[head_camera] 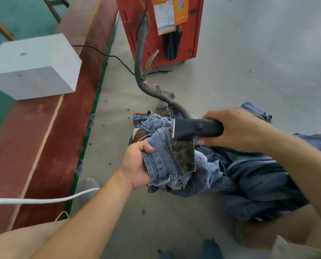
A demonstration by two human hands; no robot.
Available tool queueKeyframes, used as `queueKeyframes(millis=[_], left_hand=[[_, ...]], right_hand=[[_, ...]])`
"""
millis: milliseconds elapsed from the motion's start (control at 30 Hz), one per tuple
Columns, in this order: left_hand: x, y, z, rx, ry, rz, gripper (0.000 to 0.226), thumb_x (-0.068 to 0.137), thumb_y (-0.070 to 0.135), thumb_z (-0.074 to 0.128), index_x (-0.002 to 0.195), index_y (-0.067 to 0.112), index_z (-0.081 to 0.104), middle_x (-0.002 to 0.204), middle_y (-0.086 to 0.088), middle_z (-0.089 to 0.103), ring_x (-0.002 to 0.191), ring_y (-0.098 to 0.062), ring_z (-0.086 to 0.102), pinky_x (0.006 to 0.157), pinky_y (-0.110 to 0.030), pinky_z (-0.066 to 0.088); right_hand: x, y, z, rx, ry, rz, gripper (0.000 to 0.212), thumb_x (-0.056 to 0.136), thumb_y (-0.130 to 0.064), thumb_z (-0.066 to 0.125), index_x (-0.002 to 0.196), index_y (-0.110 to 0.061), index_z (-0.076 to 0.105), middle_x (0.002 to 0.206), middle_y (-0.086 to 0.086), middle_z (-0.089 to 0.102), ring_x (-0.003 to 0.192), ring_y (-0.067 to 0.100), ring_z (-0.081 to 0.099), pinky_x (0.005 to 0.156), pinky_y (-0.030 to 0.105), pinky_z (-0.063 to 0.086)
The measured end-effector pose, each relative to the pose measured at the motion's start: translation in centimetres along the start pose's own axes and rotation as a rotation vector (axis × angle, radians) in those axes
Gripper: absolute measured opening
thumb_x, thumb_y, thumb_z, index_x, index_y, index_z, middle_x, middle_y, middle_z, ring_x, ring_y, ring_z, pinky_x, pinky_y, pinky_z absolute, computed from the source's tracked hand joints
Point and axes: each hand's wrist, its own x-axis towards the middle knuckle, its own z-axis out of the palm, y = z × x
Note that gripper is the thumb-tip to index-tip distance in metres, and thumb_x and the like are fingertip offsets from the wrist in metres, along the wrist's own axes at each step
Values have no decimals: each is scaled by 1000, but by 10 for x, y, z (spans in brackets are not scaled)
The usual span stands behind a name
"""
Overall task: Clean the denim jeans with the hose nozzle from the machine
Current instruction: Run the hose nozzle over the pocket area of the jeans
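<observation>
Grey concrete floor [249,62], red machine [159,28] at the far end, white block [34,66] off to the machine's left. Denim jeans [240,174] heaped on the floor, well on the near side of the machine. Left hand [137,165] bunched tight around a waistband fold, lifting it. Right hand [238,129] wrapped round the black hose nozzle [195,129], long axis roughly level, mouth pointing left onto the held fold, ribbed hose [143,58] trailing back to the machine. Probably touching the denim, hard to say from this angle. Risk: loose fabric or that dark patch [185,157] getting sucked into the mouth and clogging it if held slack; hose kinking if tugged farther from the machine.
</observation>
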Motion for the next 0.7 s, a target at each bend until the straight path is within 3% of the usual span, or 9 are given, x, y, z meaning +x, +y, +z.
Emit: queueKeyframes(millis=[67,133,200,267,300,400,467,567,700], left_hand=[[2,0,-1,31,41,-10,44,87,19,45,114,5,77,121,-24,71,104,-42,72,85,-52,60],[6,-2,2,124,83,-32,43,97,40,59,119,8,76,127,-24,69,113,-41,70,90,-54,58],[9,-9,8,303,215,-27,61,71,53,90,115,14,76,126,-24,70,114,-42,69,94,-61,55],[11,-20,9,547,390,4,78,41,51,104,104,15,76,110,-14,78,105,-35,74,92,-55,58],[12,-27,9,668,461,18,75,40,47,105,101,14,75,101,-7,80,98,-26,76,88,-45,60],[15,-39,7,774,584,98,31,74,9,89,100,15,72,92,-6,78,84,-21,75,77,-36,61],[14,-29,4,592,539,60,23,87,-4,70,106,9,72,94,-15,76,81,-28,75,72,-40,61],[4,-8,2,244,306,27,28,94,-9,56,117,-3,70,110,-28,73,92,-39,75,76,-50,62],[-4,-3,6,169,123,53,40,89,-11,53,126,-2,68,122,-30,69,104,-42,73,81,-54,61]], right_hand=[[4,8,-8,72,124,62,25,81,-58,79,88,-46,58,72,-19,65,68,-6,61,58,20,40],[6,18,-15,78,177,122,25,82,-54,79,88,-41,59,73,-16,64,65,-2,57,57,22,38],[7,24,-16,39,164,148,28,83,-54,79,92,-36,61,73,-14,64,67,1,58,58,23,39],[7,25,-12,9,132,152,29,83,-55,79,95,-36,61,75,-15,64,69,4,58,58,23,39],[7,24,-9,5,123,145,29,83,-56,79,97,-37,61,76,-16,63,70,4,57,59,23,40],[7,19,-5,8,110,111,27,82,-56,77,96,-40,60,72,-19,62,69,-2,56,58,22,38],[5,20,-5,6,97,100,26,83,-56,77,95,-41,60,69,-20,63,69,-5,57,58,21,38],[3,23,-9,14,43,80,24,83,-57,76,94,-41,61,70,-18,66,70,-4,58,60,23,41],[0,20,-15,23,-58,40,23,80,-60,75,92,-46,60,84,-36,63,77,-6,59,64,26,46]])
